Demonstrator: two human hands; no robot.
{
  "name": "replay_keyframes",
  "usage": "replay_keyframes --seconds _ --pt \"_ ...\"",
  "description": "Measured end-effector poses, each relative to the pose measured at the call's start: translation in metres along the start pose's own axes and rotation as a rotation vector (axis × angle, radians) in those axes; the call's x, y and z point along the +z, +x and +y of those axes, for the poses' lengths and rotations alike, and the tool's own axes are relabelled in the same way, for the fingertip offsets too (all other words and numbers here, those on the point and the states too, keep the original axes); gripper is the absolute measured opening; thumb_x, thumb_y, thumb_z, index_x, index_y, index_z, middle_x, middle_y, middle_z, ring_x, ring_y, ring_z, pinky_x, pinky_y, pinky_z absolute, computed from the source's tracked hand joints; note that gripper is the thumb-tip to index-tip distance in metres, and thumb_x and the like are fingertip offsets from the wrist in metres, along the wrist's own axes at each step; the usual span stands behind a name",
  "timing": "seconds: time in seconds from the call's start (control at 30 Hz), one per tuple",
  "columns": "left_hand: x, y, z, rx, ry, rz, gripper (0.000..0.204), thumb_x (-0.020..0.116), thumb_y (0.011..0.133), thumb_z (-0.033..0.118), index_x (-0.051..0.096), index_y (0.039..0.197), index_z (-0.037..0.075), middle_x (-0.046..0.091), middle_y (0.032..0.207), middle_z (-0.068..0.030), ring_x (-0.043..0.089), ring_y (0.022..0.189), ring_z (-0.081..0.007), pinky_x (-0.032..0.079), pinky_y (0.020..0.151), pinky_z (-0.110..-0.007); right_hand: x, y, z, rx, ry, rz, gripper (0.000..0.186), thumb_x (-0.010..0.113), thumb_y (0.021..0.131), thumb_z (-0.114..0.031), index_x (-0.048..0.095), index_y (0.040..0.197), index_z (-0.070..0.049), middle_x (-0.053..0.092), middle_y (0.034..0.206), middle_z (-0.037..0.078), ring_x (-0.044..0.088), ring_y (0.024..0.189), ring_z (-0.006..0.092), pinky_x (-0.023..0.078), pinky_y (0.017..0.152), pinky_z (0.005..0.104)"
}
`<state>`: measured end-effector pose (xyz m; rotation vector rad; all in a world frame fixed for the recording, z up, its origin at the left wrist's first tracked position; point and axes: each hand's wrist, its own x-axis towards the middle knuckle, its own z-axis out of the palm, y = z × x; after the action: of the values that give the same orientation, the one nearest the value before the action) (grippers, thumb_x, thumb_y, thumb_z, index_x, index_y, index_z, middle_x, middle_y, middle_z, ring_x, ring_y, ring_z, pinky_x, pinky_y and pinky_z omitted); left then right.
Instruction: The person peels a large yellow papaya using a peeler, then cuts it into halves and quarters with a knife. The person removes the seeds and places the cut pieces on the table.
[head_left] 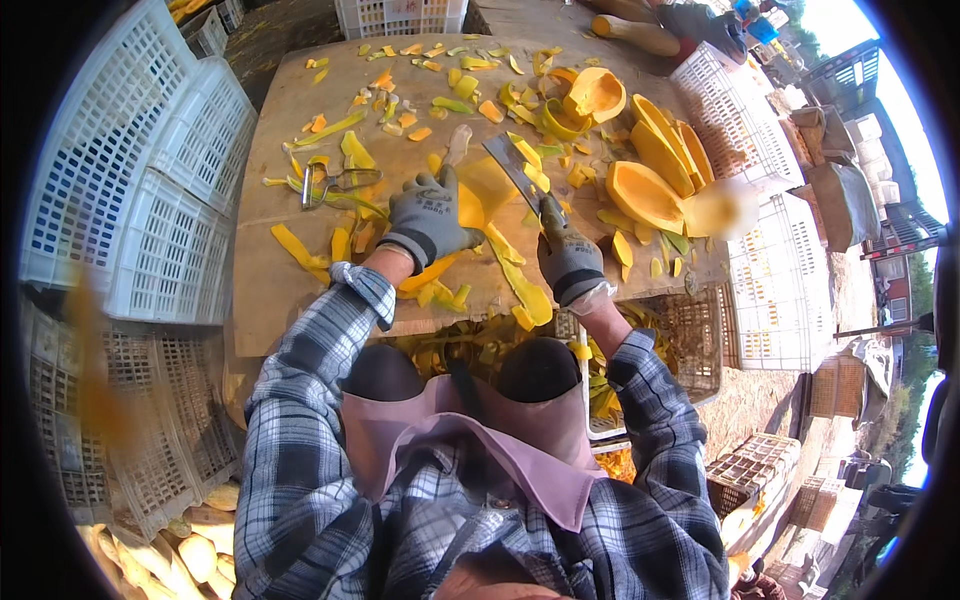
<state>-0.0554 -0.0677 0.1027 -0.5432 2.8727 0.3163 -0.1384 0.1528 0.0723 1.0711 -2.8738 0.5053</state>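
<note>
My left hand, in a grey glove, presses down on a peeled orange squash piece lying on the wooden table, its fingers and thumb bent over the near-left side. In my right hand, also gloved, is the handle of a wide-bladed knife. The blade points away and to the left, just right of the squash piece, with yellow scraps stuck to it. A metal peeler lies left of my left hand. Hollowed squash halves rest beyond my right hand.
Peel strips and scraps cover much of the wooden table. White plastic crates stand on the left, and another white crate on the right. Below the table's near edge sits a crate of peelings. Whole squash lie at the far right.
</note>
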Motion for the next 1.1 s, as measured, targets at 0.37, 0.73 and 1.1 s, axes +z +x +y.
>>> replay_keyframes --seconds 0.37,0.73,1.1 --pt "0.003 0.007 -0.001 0.042 0.033 0.020 0.122 0.074 0.073 0.069 0.023 0.156 -0.004 0.055 0.133 -0.0245 0.057 0.121 -0.0369 0.047 0.098 -0.046 0.034 0.040 0.009 -0.133 -0.079 -0.038 0.038 0.044 0.100 -0.013 0.047 0.138 -0.008 0.070 0.098 0.024 0.071 0.081 0.0398 0.055 0.067 0.0491" --pt "-0.001 0.010 0.009 0.067 0.056 0.002 0.120 0.073 0.074 0.069 0.025 0.156 -0.004 0.054 0.132 -0.0259 0.054 0.123 -0.0370 0.045 0.101 -0.046 0.030 0.105 -0.009 0.148 -0.044 -0.164 0.028 0.049 0.098 -0.014 0.064 0.117 -0.001 0.067 0.118 0.024 0.067 0.107 0.0380 0.055 0.085 0.0428" --pt "-0.001 0.008 -0.002 0.161 0.122 -0.015 0.117 0.075 0.072 0.066 0.029 0.153 -0.006 0.052 0.129 -0.0236 0.054 0.117 -0.0361 0.045 0.098 -0.045 -0.031 0.026 0.081 0.607 0.762 -0.142 0.028 0.061 0.096 -0.026 0.065 0.112 -0.003 0.061 0.068 0.002 0.058 0.053 0.0108 0.049 0.050 0.0289"
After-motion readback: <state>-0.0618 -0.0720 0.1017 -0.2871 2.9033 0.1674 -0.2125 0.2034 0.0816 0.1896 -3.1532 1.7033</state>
